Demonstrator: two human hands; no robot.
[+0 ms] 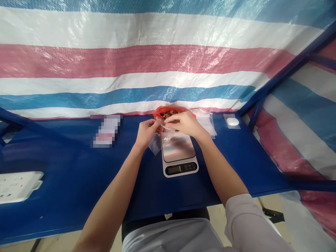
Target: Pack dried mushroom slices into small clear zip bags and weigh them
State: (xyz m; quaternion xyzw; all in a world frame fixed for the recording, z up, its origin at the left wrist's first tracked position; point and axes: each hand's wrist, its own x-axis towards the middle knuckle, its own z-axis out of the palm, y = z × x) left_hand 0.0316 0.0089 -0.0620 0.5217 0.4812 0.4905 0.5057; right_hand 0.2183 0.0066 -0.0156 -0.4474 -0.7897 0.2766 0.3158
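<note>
Striped sheeting [131,63] hangs behind a blue tabletop [70,168], where a digital scale [180,154] sits between the forearms. The left grip [147,132] and right grip [184,123] both pinch a clear plastic bag [168,135] over the scale's far end, just nearer than an open red bag [157,113] holding brown pieces [169,114].

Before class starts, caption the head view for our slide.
Left hand and right hand hold a clear bag near a scale on a blue table.
</note>
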